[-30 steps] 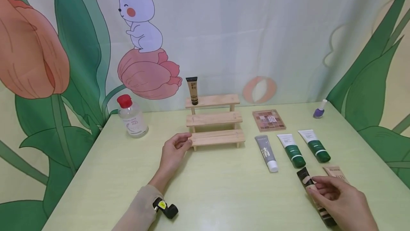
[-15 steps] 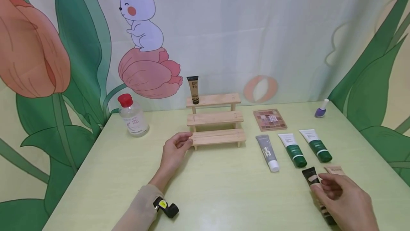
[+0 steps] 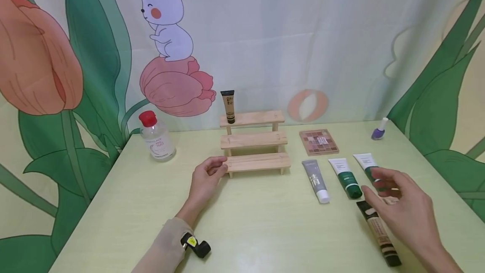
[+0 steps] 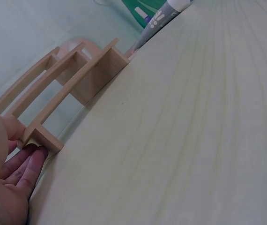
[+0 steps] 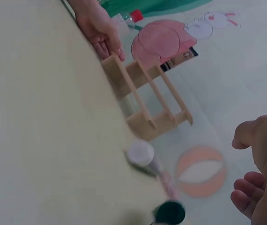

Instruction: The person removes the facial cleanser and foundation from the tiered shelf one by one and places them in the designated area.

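Note:
My left hand (image 3: pixel 203 182) pinches the left end of the lowest step of a three-tier wooden display stand (image 3: pixel 257 163), thumb above and fingers below in the left wrist view. On the top tier a small tan tube with black ends (image 3: pixel 229 107) stands upright. My right hand (image 3: pixel 407 210) hovers with thumb and fingers apart, holding nothing. Below it lies a beige-and-black cosmetic tube (image 3: pixel 379 233). The hand partly covers the right green-and-white tube (image 3: pixel 365 160) and mostly hides a beige tube. Beside these lie another green-and-white tube (image 3: pixel 345 178) and a grey tube (image 3: pixel 316 181).
A clear bottle with a red cap (image 3: pixel 157 140) stands at the left of the table (image 3: pixel 242 231). An eyeshadow palette (image 3: pixel 318 142) lies right of the stand. Purple nail polish (image 3: pixel 379 130) stands at the back right. A printed curtain (image 3: pixel 257 46) hangs behind.
My right hand has let go of the beige-and-black tube, now lying on the table, and has risen forward toward the green-and-white tubes. My left hand stays on the stand.

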The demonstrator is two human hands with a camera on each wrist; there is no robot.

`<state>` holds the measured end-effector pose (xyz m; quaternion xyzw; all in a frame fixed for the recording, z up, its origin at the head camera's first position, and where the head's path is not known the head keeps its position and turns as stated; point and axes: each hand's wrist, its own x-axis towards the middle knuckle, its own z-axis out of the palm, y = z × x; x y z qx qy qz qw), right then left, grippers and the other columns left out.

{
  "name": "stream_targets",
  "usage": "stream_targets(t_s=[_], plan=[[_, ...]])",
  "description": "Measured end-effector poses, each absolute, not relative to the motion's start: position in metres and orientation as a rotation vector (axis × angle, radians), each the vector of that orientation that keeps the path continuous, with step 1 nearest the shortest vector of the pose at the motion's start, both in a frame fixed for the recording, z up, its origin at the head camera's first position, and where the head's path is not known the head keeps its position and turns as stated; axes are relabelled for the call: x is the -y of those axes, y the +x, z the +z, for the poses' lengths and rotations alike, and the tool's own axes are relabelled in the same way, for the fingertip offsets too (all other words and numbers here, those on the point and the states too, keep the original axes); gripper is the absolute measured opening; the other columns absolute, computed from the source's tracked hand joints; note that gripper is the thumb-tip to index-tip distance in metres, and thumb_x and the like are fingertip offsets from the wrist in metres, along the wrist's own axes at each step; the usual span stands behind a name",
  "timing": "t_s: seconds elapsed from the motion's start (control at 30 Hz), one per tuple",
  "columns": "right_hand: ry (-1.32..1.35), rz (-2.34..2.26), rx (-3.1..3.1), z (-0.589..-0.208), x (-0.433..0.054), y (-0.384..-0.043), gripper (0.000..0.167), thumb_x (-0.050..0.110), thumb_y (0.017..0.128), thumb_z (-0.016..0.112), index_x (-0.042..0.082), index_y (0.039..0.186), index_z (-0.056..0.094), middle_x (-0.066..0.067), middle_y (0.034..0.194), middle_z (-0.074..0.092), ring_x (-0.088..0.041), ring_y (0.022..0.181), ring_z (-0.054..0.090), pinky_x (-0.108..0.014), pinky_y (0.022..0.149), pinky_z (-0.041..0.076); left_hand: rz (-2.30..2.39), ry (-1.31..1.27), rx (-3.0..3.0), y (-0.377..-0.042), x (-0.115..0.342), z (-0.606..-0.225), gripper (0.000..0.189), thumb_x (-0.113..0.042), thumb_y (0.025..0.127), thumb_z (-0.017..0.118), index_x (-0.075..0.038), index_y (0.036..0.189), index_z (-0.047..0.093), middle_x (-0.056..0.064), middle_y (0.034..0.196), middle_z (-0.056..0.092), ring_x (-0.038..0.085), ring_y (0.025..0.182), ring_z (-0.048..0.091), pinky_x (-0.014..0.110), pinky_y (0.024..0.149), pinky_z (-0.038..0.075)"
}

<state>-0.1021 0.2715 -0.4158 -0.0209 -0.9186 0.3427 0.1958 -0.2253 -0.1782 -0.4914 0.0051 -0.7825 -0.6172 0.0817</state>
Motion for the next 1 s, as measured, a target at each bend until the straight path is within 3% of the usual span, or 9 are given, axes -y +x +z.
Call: stream_targets(t_s=[0.13,0.2,0.43,0.73,1.0], plan=[[0.115,1.111,2.459,-0.396,-0.253,-0.124,0.056,0.023,0.101,0.086,0.011,0.151,0.063,-0.012,0.140,0.070,0.001,0.108,0.068,-0.005,0.087,0.051,-1.847,0.018,2.336,-0.226,0.179,-0.493,0.024,-0.013,0.106,0.078,-0.012,0.130,0.080,0.010,0.123,0.079,0.017,0.107,0.076,0.017,0.086,0.059],[0.201,1.218,2.395,-0.387,-0.241,-0.139,0.058,0.016,0.101,0.085,0.011,0.153,0.061,-0.011,0.142,0.069,0.005,0.112,0.067,-0.007,0.091,0.054,-1.853,0.015,2.333,-0.226,0.180,-0.494,0.023,-0.013,0.106,0.078,-0.012,0.130,0.080,0.009,0.123,0.079,0.017,0.107,0.076,0.017,0.087,0.060],[0.419,1.513,2.208,-0.369,-0.190,-0.200,0.056,0.008,0.104,0.080,0.011,0.156,0.059,-0.013,0.142,0.069,-0.015,0.126,0.069,-0.015,0.101,0.055,-1.858,0.007,2.324,-0.226,0.181,-0.493,0.024,-0.012,0.106,0.078,-0.010,0.129,0.080,0.011,0.123,0.080,0.017,0.107,0.076,0.016,0.085,0.058],[0.642,1.895,2.055,-0.366,-0.108,-0.275,0.054,0.001,0.101,0.081,0.004,0.150,0.061,-0.015,0.137,0.071,-0.040,0.131,0.068,-0.030,0.102,0.062,-1.884,0.024,2.305,-0.225,0.181,-0.493,0.023,-0.012,0.106,0.078,-0.009,0.129,0.080,0.013,0.123,0.080,0.020,0.108,0.076,0.014,0.085,0.058],[0.656,1.937,2.110,-0.357,-0.047,-0.315,0.056,0.006,0.101,0.082,0.006,0.152,0.061,-0.018,0.138,0.069,-0.036,0.132,0.068,-0.036,0.108,0.060,-1.885,-0.022,2.291,-0.225,0.181,-0.493,0.023,-0.011,0.105,0.079,-0.009,0.128,0.080,0.012,0.122,0.080,0.017,0.106,0.076,0.016,0.087,0.058]])
